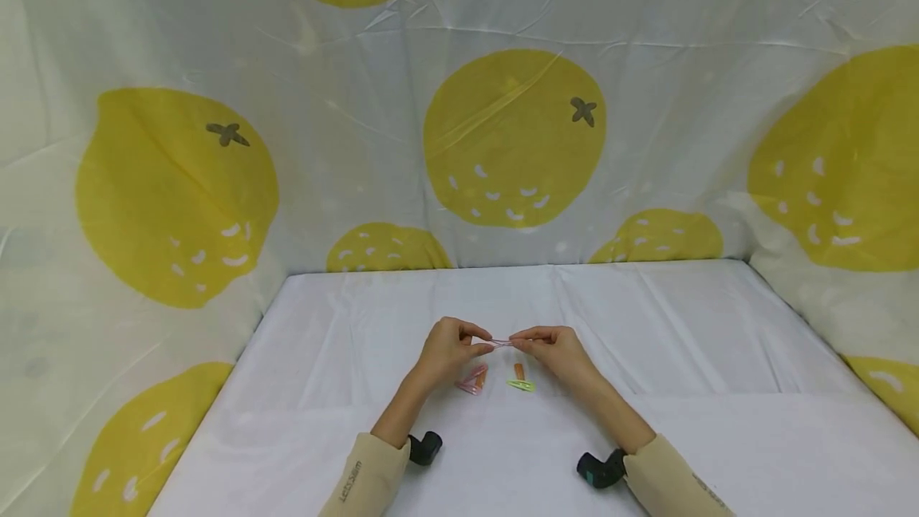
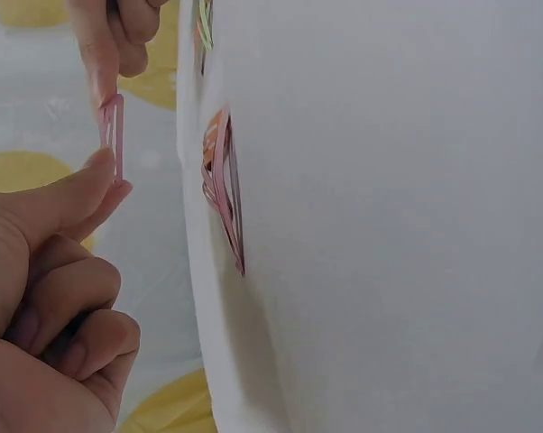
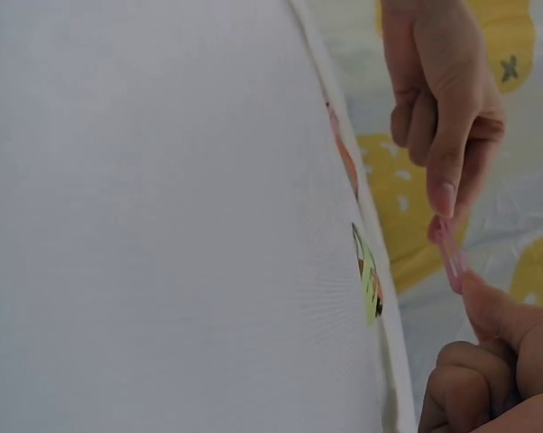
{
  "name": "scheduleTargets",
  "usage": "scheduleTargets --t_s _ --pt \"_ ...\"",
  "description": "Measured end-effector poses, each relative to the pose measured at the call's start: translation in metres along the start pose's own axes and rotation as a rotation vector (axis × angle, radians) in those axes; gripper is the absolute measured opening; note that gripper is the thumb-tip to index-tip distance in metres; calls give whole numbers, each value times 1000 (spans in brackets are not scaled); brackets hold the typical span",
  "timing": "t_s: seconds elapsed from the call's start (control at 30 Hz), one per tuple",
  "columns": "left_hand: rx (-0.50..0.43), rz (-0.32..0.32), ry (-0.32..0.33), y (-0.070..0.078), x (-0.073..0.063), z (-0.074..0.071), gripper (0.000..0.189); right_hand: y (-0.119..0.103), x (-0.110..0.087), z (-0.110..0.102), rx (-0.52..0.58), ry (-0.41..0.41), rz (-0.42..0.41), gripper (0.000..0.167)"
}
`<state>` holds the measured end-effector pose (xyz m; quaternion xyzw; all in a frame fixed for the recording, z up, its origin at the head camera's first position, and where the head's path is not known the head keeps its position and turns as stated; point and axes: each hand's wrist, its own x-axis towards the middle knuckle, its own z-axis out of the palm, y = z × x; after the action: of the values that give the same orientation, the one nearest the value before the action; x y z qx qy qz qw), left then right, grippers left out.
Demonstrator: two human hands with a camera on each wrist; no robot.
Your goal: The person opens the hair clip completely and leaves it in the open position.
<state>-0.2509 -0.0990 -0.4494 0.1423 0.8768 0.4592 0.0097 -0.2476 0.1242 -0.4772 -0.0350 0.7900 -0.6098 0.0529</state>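
A pink snap hair clip [image 1: 502, 342] is held up over the table between my two hands. One end is pinched between thumb and forefinger of my left hand [image 1: 447, 348], whose other fingers curl inward in the left wrist view. At the opposite end, my right hand [image 1: 558, 351] pinches the clip with thumb and fingertip. The clip's long slot shows in the right wrist view. Below the left hand, pink hair clips [image 2: 226, 189] lie with an orange piece [image 1: 481, 379]. A light green hair clip [image 1: 522, 384] lies beside another orange piece [image 1: 519, 371], nearer the right hand.
White cloth [image 1: 718, 453] covers the table, with soft creases. A lemon-print curtain [image 1: 345, 142] hangs behind it and along both sides. Black devices [image 1: 601, 469] sit by the wrists, at the beige sleeves [image 1: 369, 473].
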Motion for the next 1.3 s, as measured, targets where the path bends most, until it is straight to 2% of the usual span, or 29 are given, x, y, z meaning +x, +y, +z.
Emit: scheduleTargets --t_s 0.2,0.47,0.63,0.8,1.03,1.3 --pt "-34 -26 40 -11 26 -3 16 3 32 5 15 32 39 19" --pt "-40 -87 48 -27 64 -9 15 2 71 8 20 39 74 18" --pt "-15 -107 60 -31 82 -10 15 1 92 7 43 35 90 18" --pt "39 -111 49 -35 96 -7 14 0 103 4 13 52 116 17" --pt "84 -164 74 -40 101 -4 14 0 104 7 -10 44 76 12" --pt "106 -179 57 -43 99 -1 22 1 99 9 -72 70 58 11"
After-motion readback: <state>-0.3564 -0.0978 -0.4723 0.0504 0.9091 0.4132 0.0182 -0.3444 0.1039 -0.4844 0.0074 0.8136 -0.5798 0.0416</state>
